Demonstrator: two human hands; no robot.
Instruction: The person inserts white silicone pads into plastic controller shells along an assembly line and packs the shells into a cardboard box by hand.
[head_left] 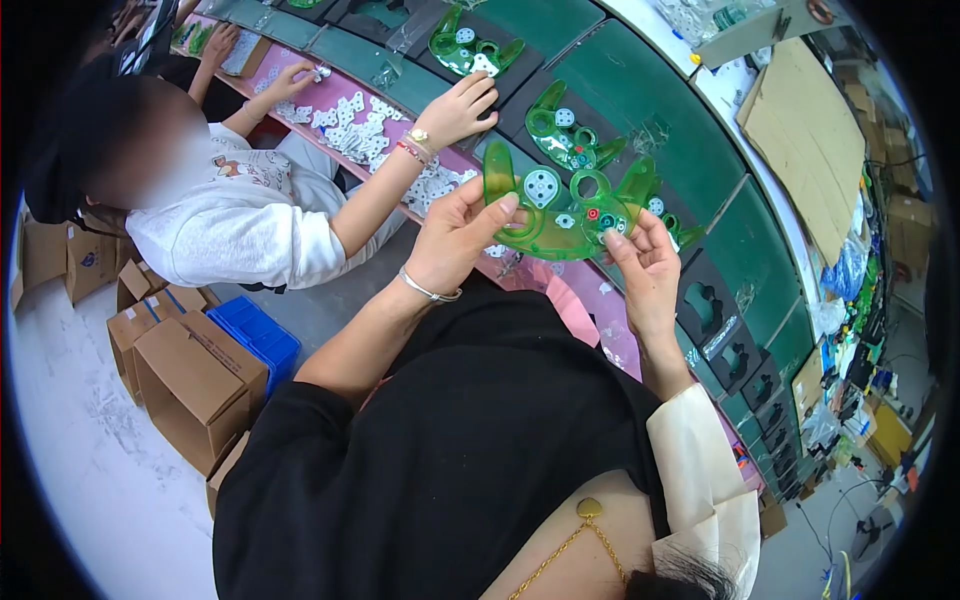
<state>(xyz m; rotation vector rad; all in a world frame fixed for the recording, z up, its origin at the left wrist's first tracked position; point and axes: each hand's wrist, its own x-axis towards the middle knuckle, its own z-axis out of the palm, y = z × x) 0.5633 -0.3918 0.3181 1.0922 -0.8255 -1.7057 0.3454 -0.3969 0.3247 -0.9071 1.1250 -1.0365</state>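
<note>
Both my hands hold up a translucent green game controller shell (545, 243) above the bench. My left hand (455, 240) pinches its left side, thumb on top. At the shell's right side, my right hand (648, 265) grips the edge, with its thumb by the small coloured buttons (593, 214). A white round rubber pad (542, 187) sits in the shell's left part. Just beyond it, a second green controller shell (580, 157) lies on a dark foam holder. Part of another green shell (688, 237) shows behind my right hand.
To the left, a co-worker's hand (460, 110) touches another green shell (450, 50). White rubber pads (355, 135) lie scattered on the pink bench edge (320, 95). Black foam holders (703, 305) line the green bench. Cardboard boxes (190, 380) and a blue crate (255, 335) stand on the floor.
</note>
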